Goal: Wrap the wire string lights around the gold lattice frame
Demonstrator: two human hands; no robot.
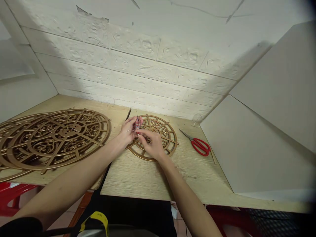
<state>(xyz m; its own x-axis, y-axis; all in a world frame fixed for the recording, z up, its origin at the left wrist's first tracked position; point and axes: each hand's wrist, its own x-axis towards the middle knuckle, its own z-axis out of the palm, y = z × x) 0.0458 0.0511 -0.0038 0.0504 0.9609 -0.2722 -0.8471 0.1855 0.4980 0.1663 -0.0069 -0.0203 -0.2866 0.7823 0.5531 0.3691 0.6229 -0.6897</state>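
A small round brown fretwork disc point(164, 136) lies flat on the pale wooden table point(148, 177). Above its left part, my left hand point(128, 130) is closed on a small pink and red spool-like object point(137, 124) with a thin dark pin or wire sticking up from it. My right hand point(151, 143) rests on the disc just to the right, its fingertips pinched at the bottom of that object, where a thin thread seems to run. What the right fingers pinch is too small to name.
A much larger brown fretwork disc point(54, 135) covers the table at the left. Red-handled scissors point(198, 144) lie to the right of the small disc. A white brick-pattern wall point(158, 65) stands behind, and a white panel point(259, 144) closes the right side. Red stools show below.
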